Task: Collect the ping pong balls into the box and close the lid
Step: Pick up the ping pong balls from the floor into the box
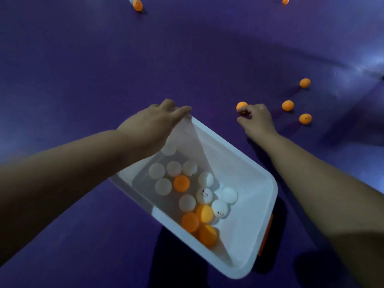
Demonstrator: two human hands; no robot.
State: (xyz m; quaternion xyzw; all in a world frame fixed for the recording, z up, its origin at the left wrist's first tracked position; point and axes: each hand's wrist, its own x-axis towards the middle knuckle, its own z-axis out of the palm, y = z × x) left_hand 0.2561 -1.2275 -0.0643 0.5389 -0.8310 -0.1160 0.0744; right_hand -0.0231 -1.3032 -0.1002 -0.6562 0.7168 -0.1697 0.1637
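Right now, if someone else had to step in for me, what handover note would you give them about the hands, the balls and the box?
Left hand: gripping the far rim of the white box, steadying it on the purple floor.
Right hand: fingers closing on an orange ball on the floor, not yet lifted.
Done: about fifteen balls, white and orange, already lie in the box.
Left: three orange balls to the right of the right hand, two balls far ahead on the left, one far ahead on the right. Then close the lid, which is not in view; only an orange latch shows on the box's side.
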